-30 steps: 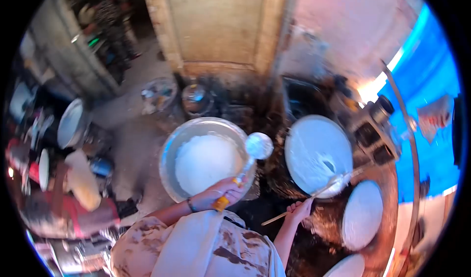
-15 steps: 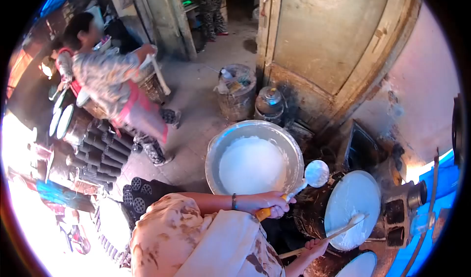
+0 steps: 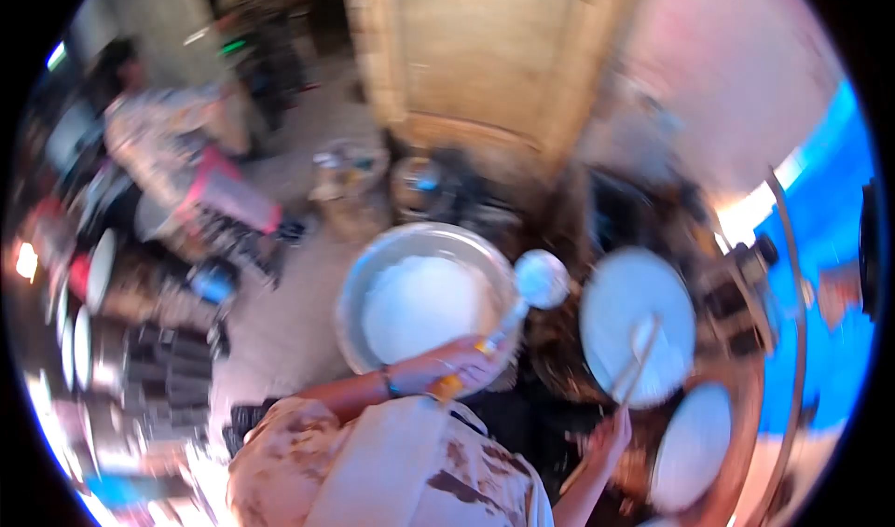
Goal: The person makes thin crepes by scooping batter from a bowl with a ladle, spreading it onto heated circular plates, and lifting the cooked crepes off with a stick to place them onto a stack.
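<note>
My left hand [image 3: 466,367] is wrapped round the yellow handle of a ladle [image 3: 542,279], whose white-coated bowl hangs just right of the large metal basin [image 3: 352,303]. White stuff [image 3: 419,308] lies in that basin. Lower right, my right hand [image 3: 611,431] grips a thin stick-like tool [image 3: 638,364]. The tool's far end rests over the round white surface [image 3: 620,294] of a vessel. Motion blur hides the finer detail of both tools.
Another round white surface [image 3: 692,448] lies at the lower right, near perforated blocks [image 3: 736,308]. Beyond the basin stand a kettle [image 3: 418,184] and a bin [image 3: 350,177], before a wooden door [image 3: 485,51]. A person [image 3: 168,145] is at the left, near stacked dark cylinders [image 3: 172,368].
The view has swung left and back right. The stick's far end has shifted from the white surface's near edge towards its middle. Both hands keep their holds. A person has come into view at left.
</note>
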`<state>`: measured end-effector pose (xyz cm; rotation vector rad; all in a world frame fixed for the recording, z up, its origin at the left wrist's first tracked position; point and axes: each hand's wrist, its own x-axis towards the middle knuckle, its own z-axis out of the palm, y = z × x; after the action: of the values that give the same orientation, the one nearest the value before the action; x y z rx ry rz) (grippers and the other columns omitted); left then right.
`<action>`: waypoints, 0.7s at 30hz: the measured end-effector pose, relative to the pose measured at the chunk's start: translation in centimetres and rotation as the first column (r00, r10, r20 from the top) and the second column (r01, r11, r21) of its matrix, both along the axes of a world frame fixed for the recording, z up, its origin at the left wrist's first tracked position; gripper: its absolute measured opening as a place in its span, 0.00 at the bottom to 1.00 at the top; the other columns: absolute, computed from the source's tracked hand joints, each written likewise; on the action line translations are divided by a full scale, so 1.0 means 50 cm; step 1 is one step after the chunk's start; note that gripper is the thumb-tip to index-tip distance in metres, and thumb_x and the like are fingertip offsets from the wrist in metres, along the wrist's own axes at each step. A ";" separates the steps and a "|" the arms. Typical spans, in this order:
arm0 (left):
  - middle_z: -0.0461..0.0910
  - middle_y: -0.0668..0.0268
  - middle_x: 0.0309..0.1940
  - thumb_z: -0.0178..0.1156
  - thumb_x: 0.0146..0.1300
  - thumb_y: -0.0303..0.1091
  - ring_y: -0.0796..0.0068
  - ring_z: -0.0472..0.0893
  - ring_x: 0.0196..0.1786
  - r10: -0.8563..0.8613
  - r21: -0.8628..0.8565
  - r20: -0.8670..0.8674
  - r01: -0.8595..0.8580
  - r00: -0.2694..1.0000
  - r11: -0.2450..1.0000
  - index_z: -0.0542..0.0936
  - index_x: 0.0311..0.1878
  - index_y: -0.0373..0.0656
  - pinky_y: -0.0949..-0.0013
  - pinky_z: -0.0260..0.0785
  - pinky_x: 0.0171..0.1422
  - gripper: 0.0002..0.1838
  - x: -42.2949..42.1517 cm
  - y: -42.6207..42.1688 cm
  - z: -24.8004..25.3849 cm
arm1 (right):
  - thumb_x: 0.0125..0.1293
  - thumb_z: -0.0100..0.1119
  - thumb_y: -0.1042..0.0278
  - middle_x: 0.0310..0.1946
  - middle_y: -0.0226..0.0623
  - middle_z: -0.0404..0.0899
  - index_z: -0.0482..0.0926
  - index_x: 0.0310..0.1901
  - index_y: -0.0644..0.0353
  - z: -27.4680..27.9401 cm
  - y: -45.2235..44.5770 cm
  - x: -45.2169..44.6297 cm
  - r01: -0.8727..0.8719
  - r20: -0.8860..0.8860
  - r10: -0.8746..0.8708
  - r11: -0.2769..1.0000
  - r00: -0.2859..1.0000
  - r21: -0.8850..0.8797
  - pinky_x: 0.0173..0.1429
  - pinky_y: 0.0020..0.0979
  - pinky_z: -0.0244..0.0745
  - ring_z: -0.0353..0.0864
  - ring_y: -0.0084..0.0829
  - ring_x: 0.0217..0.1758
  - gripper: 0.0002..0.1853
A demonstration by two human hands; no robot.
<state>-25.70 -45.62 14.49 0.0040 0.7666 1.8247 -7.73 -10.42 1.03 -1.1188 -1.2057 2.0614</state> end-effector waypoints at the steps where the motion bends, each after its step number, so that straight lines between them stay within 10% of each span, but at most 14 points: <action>1: 0.61 0.75 0.27 0.47 0.60 0.22 0.92 0.60 0.21 -0.031 -0.053 -0.012 0.030 0.999 0.998 0.62 0.61 0.42 0.89 0.53 0.21 0.24 -0.006 0.009 0.017 | 0.63 0.56 0.55 0.11 0.18 0.56 0.75 0.34 0.47 0.046 -0.015 -0.015 0.110 0.058 -0.111 0.994 0.992 0.026 0.12 0.19 0.45 0.52 0.13 0.10 0.08; 2: 0.62 0.74 0.27 0.47 0.58 0.21 0.92 0.60 0.20 -0.056 -0.104 -0.028 0.053 0.998 0.993 0.62 0.61 0.41 0.89 0.53 0.20 0.25 -0.025 0.017 0.025 | 0.63 0.56 0.55 0.11 0.19 0.57 0.71 0.27 0.47 0.023 0.004 -0.018 0.255 0.160 -0.247 0.967 0.956 -0.029 0.12 0.21 0.47 0.53 0.15 0.10 0.10; 8: 0.65 0.70 0.28 0.50 0.55 0.21 0.88 0.62 0.20 -0.285 -0.037 -0.236 0.285 0.929 0.958 0.62 0.61 0.42 0.85 0.54 0.20 0.27 -0.021 0.141 0.036 | 0.63 0.54 0.48 0.11 0.24 0.58 0.65 0.24 0.50 0.037 -0.086 0.063 -0.184 0.167 0.205 0.974 0.964 -0.132 0.10 0.20 0.45 0.54 0.17 0.08 0.19; 16: 0.66 0.69 0.25 0.55 0.57 0.29 0.82 0.70 0.21 -0.232 -0.356 -0.406 0.081 0.884 0.931 0.63 0.41 0.44 0.78 0.64 0.20 0.12 0.100 0.385 -0.075 | 0.67 0.52 0.55 0.13 0.22 0.61 0.74 0.53 0.55 -0.067 -0.248 -0.007 0.386 0.023 -0.392 0.892 0.920 -0.238 0.11 0.22 0.53 0.58 0.17 0.09 0.18; 19: 0.66 0.68 0.24 0.53 0.59 0.28 0.80 0.68 0.19 -0.156 -0.415 -0.352 -0.005 0.923 0.910 0.62 0.41 0.48 0.76 0.64 0.19 0.11 0.163 0.410 -0.159 | 0.63 0.56 0.50 0.17 0.22 0.67 0.77 0.37 0.60 -0.179 -0.235 -0.092 0.277 -0.352 -0.252 0.961 0.902 0.019 0.14 0.22 0.57 0.64 0.19 0.13 0.18; 21: 0.66 0.68 0.25 0.53 0.60 0.28 0.81 0.68 0.19 -0.123 -0.366 -0.202 0.042 0.972 0.930 0.62 0.41 0.50 0.77 0.63 0.19 0.11 0.159 0.398 -0.141 | 0.63 0.57 0.50 0.16 0.21 0.67 0.76 0.35 0.58 -0.036 -0.198 -0.094 0.152 -0.214 -0.162 0.986 0.963 -0.064 0.13 0.22 0.56 0.63 0.18 0.12 0.17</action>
<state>-17.73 -25.70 7.44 0.0023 1.2344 1.5968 -12.42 -20.34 -0.79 -0.9465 -0.9360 2.0387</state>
